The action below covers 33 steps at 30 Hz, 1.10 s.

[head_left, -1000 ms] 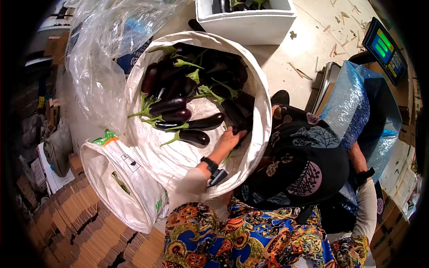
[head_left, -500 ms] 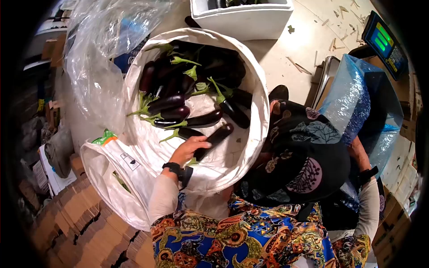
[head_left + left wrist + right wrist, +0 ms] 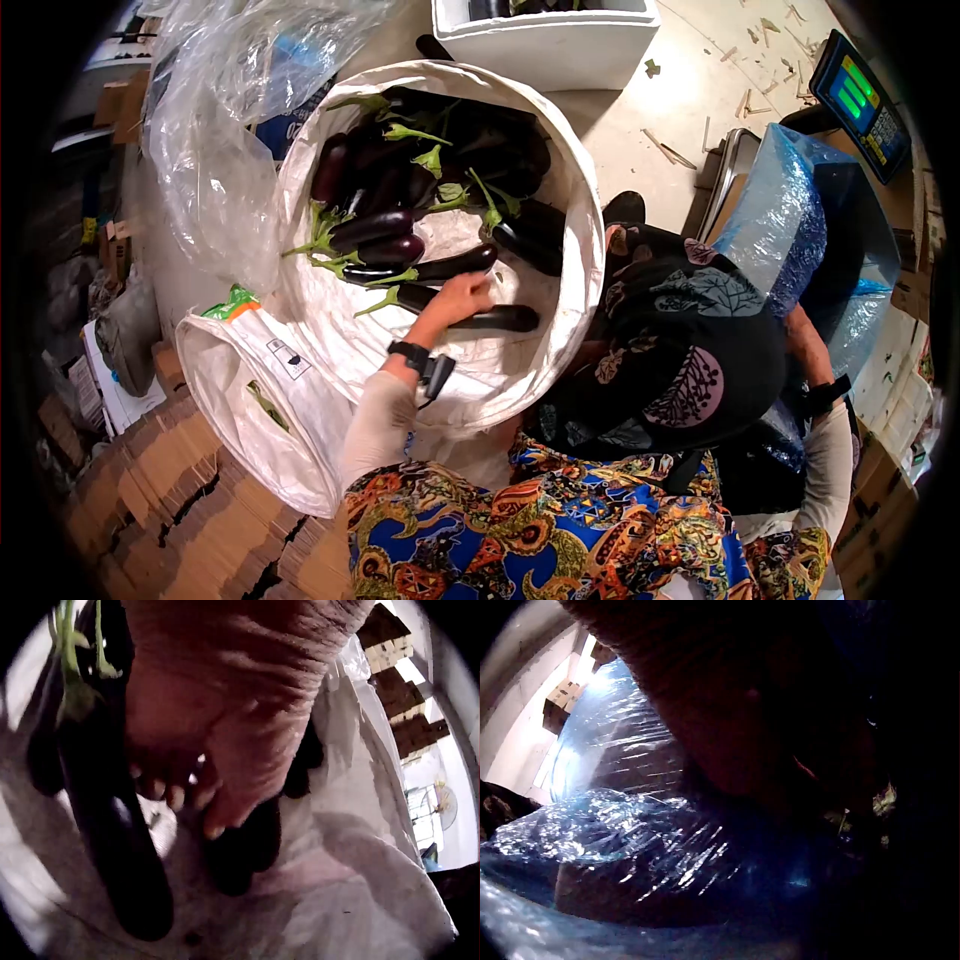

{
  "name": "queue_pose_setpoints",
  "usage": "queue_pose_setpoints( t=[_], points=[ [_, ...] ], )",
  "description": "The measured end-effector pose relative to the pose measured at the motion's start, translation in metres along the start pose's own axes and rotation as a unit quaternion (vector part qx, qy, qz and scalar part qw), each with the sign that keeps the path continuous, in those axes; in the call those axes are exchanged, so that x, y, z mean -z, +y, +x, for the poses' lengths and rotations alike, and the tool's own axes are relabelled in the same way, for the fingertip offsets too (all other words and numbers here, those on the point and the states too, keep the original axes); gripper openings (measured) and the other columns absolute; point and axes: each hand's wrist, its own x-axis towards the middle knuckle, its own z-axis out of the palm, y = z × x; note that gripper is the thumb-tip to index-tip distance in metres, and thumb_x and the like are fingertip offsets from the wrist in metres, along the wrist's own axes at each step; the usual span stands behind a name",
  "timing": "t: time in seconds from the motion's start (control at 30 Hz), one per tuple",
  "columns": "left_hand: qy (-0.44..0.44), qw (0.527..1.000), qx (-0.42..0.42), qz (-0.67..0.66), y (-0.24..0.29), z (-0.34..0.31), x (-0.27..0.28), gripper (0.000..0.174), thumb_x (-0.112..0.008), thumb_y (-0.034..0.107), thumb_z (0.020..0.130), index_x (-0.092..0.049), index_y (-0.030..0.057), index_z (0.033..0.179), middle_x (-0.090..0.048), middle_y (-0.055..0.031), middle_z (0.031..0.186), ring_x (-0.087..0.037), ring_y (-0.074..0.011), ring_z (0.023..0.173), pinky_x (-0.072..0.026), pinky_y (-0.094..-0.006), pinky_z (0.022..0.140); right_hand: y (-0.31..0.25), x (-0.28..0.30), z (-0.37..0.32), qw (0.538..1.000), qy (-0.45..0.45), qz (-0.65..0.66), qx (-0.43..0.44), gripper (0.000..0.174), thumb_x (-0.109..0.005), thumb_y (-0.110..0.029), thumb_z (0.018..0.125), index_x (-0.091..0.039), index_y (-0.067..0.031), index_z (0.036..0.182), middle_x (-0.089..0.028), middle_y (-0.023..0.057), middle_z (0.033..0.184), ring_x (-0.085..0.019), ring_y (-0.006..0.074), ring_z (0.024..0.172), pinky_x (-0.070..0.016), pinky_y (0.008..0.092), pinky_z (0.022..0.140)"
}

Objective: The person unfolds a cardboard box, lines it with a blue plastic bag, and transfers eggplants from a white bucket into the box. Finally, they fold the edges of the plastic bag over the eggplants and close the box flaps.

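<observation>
Head view: inside the white sack (image 3: 490, 368), an eggplant (image 3: 512, 318) lies crosswise, its blunt end extending rightward from the left hand (image 3: 462, 298), the nearer one, whose fingers are bent; whether they pinch it cannot be told.

Extends pale-sleeved L arm (image 3: 382, 420) fwd, w/ bare L hand (image 3: 463, 300) angled down & fingers (image 3: 176, 796) loosely bent. Holds pale-sleeved R arm (image 3: 827, 465) out to R side, bare R hand (image 3: 757, 720) in deep shadow, finger pose unclear.

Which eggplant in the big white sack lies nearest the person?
The eggplant by the left hand, its rounded end pointing right; the sack's other eggplants lie farther away.
</observation>
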Motion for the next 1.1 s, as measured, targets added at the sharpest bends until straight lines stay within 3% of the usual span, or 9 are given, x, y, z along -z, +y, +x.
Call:
queue_pose_setpoints(
  t=[0.07, 0.13, 0.2, 0.33, 0.6, 0.67, 0.8, 1.0, 1.1],
  points=[
    [0.287, 0.949, 0.017, -0.131, 0.026, 0.028, -0.017, 0.05, -0.069, 0.027, 0.075, -0.057, -0.0007, 0.114, -0.065, -0.0108, 0.088, -0.062, -0.0212, 0.085, -0.049, -0.0329, 0.08, -0.026, 0.008, 0.0, 0.999, -0.009, -0.02, -0.033, 0.036, -0.059, -0.004, 0.079, -0.057, -0.0041, 0.116, -0.061, 0.0157, 0.114, -0.055, 0.0312, 0.109, -0.0424, 0.0365, 0.095],
    [0.303, 0.913, 0.081, -0.262, 0.019, 0.08, -0.028, 0.066, -0.072, 0.037, 0.073, -0.053, -0.0066, 0.119, -0.066, -0.0202, 0.105, -0.063, -0.0337, 0.098, -0.0493, -0.0407, 0.086, -0.06, 0.021, 0.0, 0.997, -0.018, -0.042, -0.067, 0.029, -0.059, -0.005, 0.079, -0.06, -0.0027, 0.108, -0.062, 0.0183, 0.109, -0.057, 0.0337, 0.104, -0.0452, 0.0369, 0.09],
    [0.425, 0.887, 0.173, -0.053, 0.056, 0.098, -0.025, 0.065, -0.072, 0.037, 0.072, -0.054, -0.0083, 0.115, -0.065, -0.0246, 0.105, -0.062, -0.0378, 0.1, -0.0486, -0.0431, 0.086, -0.091, 0.037, -0.001, 0.986, -0.057, -0.083, -0.132, 0.021, -0.059, -0.006, 0.079, -0.062, -0.0015, 0.1, -0.062, 0.0208, 0.103, -0.057, 0.0363, 0.099, -0.0464, 0.0383, 0.084],
    [0.319, 0.903, 0.242, -0.154, 0.075, 0.098, 0.004, 0.064, -0.076, 0.036, 0.066, -0.057, -0.0062, 0.109, -0.06, -0.0288, 0.11, -0.056, -0.042, 0.108, -0.0446, -0.0438, 0.093, -0.094, 0.057, -0.007, 0.969, -0.101, -0.173, -0.146, 0.016, -0.058, -0.011, 0.081, -0.062, -0.0005, 0.093, -0.06, 0.0223, 0.092, -0.055, 0.0385, 0.088, -0.0452, 0.0418, 0.077],
    [0.425, 0.849, 0.071, -0.306, 0.109, 0.079, -0.025, 0.059, -0.078, 0.022, 0.066, -0.049, -0.0014, 0.111, -0.06, -0.0151, 0.103, -0.057, -0.0255, 0.094, -0.0444, -0.0335, 0.085, -0.127, 0.084, -0.012, 0.99, 0.045, -0.047, -0.127, 0.017, -0.057, -0.016, 0.089, -0.056, 0.0011, 0.091, -0.058, 0.0195, 0.082, -0.055, 0.0342, 0.078, -0.0448, 0.0423, 0.073],
    [0.437, 0.841, -0.058, -0.314, 0.112, 0.059, -0.008, 0.053, -0.074, 0.027, 0.073, -0.051, -0.0018, 0.111, -0.061, -0.0156, 0.101, -0.059, -0.0275, 0.092, -0.0467, -0.0365, 0.085, -0.138, 0.098, -0.018, 0.99, 0.074, 0.051, -0.107, 0.022, -0.058, -0.018, 0.092, -0.058, 0.0024, 0.101, -0.058, 0.0091, 0.075, -0.055, 0.0163, 0.057, -0.0463, 0.0279, 0.054],
    [0.437, 0.836, -0.148, -0.297, 0.124, 0.0, 0.071, 0.057, -0.073, 0.017, 0.078, -0.049, 0.0005, 0.126, -0.059, -0.0129, 0.115, -0.059, -0.0204, 0.098, -0.0479, -0.031, 0.085, -0.164, 0.119, -0.026, 0.975, 0.151, 0.149, -0.066, 0.031, -0.056, -0.029, 0.094, -0.06, -0.0031, 0.111, -0.058, 0.0044, 0.08, -0.054, 0.0097, 0.063, -0.0455, 0.0232, 0.057],
    [0.385, 0.746, -0.369, -0.398, 0.347, -0.095, 0.135, 0.042, -0.062, 0.036, 0.088, -0.06, -0.0004, 0.109, -0.063, -0.009, 0.096, -0.062, -0.0199, 0.083, -0.0498, -0.0298, 0.08, -0.249, 0.144, -0.007, 0.944, 0.264, 0.027, 0.195, 0.056, -0.072, -0.023, 0.081, -0.052, -0.0061, 0.13, -0.059, 0.0108, 0.117, -0.058, 0.0194, 0.097, -0.0481, 0.0308, 0.078],
    [0.262, 0.797, -0.429, -0.335, 0.437, -0.102, 0.102, 0.048, -0.062, 0.04, 0.089, -0.061, -0.0034, 0.109, -0.065, -0.0098, 0.093, -0.063, -0.0159, 0.083, -0.0495, -0.0294, 0.079, -0.282, 0.144, -0.004, 0.915, 0.321, -0.015, 0.246, 0.072, -0.083, -0.029, 0.068, -0.051, -0.0053, 0.129, -0.062, 0.0116, 0.112, -0.06, 0.0231, 0.092, -0.0481, 0.0333, 0.077]
  ],
)
